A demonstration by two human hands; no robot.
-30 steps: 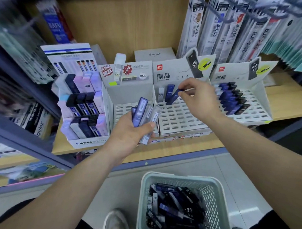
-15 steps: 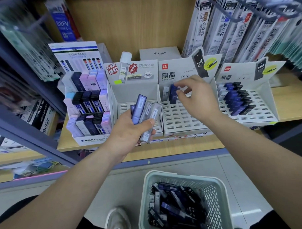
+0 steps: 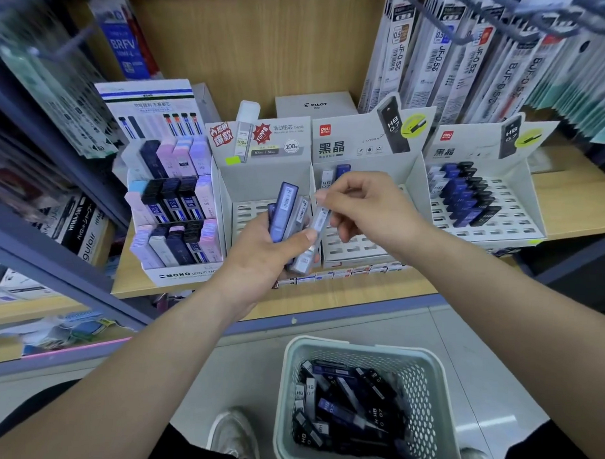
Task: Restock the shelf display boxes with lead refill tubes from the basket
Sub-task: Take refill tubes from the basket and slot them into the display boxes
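- My right hand [image 3: 370, 211] has come back from the middle box to the bunch in my left. The dark blue tube [image 3: 342, 170] it was seating now stands in the back row.
- My left hand [image 3: 262, 248] is clenched round a fan of slim blue and clear plastic lead refill tubes [image 3: 284, 211], held in front of the shelf.
- My right fingers [image 3: 331, 192] pinch the pale clear tube [image 3: 320, 219] at the fan's right edge.
- To do this well, I'd ease my left thumb, draw that one tube straight out, and keep the others from slipping.
- It should go upright into the white cardboard display box [image 3: 365, 152] with the slotted tray, beside the tubes already standing.
- The pale green perforated plastic basket [image 3: 435, 398] on the floor below holds many more tubes.
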